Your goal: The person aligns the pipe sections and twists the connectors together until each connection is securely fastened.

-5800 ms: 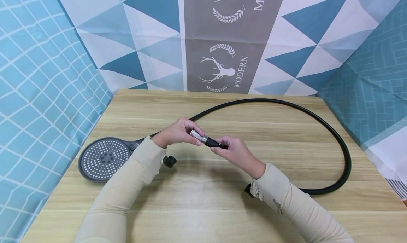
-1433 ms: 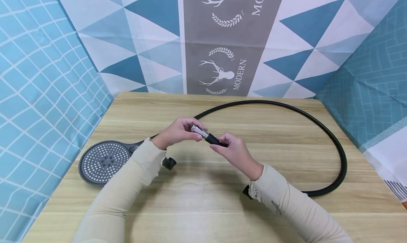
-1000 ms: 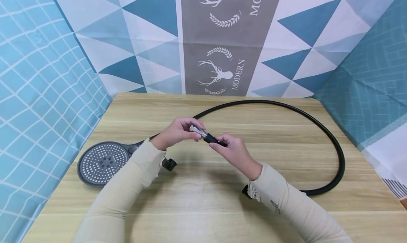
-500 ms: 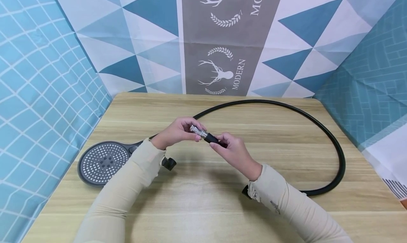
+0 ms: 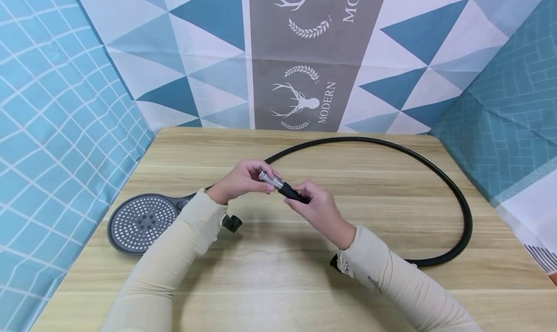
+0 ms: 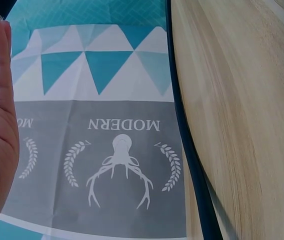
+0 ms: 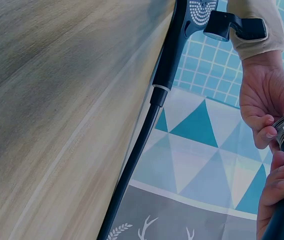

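Observation:
My left hand [image 5: 241,180] pinches the silver metal fitting [image 5: 271,180] at the end of a black shower hose [image 5: 467,221], thumb on one side and fingers on the other. Just behind the metal, my right hand [image 5: 322,209] grips the black end sleeve [image 5: 290,192]. In the right wrist view, the fitting [image 7: 283,128] sits between the fingers of both hands, held up off the table. The grey round shower head [image 5: 141,223] lies at the left, its handle mostly hidden under my left forearm. In the right wrist view its handle [image 7: 169,62] joins the hose's other end.
The hose loops over the wooden table [image 5: 278,283] along the back and right, passing under my right forearm. Black wrist camera mounts [image 5: 232,223] jut out beside both sleeves. Patterned cloth [image 5: 209,80] hangs behind the table, with blue tiled cloth [image 5: 52,129] at the left.
Both hands stay on the hose end in nearly the same place. My right hand has shifted slightly along the black sleeve, away from the metal fitting, and more of the sleeve shows.

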### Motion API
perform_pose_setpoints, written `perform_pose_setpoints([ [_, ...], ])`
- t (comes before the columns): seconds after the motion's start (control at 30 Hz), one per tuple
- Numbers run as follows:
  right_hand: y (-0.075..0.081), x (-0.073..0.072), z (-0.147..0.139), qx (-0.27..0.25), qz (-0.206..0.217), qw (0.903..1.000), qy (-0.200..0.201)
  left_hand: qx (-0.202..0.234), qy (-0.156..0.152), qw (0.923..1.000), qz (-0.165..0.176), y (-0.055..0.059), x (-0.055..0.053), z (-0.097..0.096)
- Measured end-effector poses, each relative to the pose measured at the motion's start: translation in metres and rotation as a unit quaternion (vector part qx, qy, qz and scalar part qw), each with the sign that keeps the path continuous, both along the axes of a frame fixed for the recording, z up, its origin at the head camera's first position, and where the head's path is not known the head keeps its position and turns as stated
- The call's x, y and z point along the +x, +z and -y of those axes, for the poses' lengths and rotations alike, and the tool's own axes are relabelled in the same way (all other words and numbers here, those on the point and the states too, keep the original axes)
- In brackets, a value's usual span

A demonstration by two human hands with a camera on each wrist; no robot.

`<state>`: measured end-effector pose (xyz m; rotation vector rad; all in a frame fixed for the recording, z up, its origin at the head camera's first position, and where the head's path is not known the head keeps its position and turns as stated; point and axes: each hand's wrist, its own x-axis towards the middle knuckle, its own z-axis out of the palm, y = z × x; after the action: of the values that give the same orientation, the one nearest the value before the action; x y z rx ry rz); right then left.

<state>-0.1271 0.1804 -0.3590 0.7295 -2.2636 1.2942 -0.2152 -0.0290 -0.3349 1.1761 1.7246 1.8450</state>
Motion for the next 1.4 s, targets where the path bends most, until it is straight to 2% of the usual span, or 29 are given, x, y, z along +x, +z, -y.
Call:
perform_pose_setpoints([
  [0.2,-0.0001,-0.0005,0.0005,-0.004,0.001,1.0000,-0.003,-0.001,0.005,1.0000,0.008,-0.0004,-0.0005,-0.0004],
  [0.47,0.0013,-0.0009,0.0005,-0.004,0.006,1.0000,0.002,-0.001,-0.003,1.0000,-0.004,-0.0018,-0.0026,0.0009],
  [0.73,0.0035,-0.0001,0.0006,0.006,0.031,0.9995,0.000,0.001,-0.002,1.0000,-0.008,-0.0044,-0.0031,0.0026],
  [0.97,0.0017,0.0002,0.0003,0.040,-0.004,0.9991,-0.013,-0.006,-0.005,0.9999,-0.012,-0.0050,-0.0020,0.0019],
  [1.2,-0.0009,-0.0012,-0.0001,0.017,0.006,0.9998,-0.009,-0.008,-0.011,0.9999,-0.001,-0.0071,-0.0020,0.0018],
  [1.4,-0.0038,-0.0019,-0.0007,0.006,-0.006,1.0000,0.004,-0.012,0.000,0.9999,0.000,-0.0062,-0.0006,0.0009],
])
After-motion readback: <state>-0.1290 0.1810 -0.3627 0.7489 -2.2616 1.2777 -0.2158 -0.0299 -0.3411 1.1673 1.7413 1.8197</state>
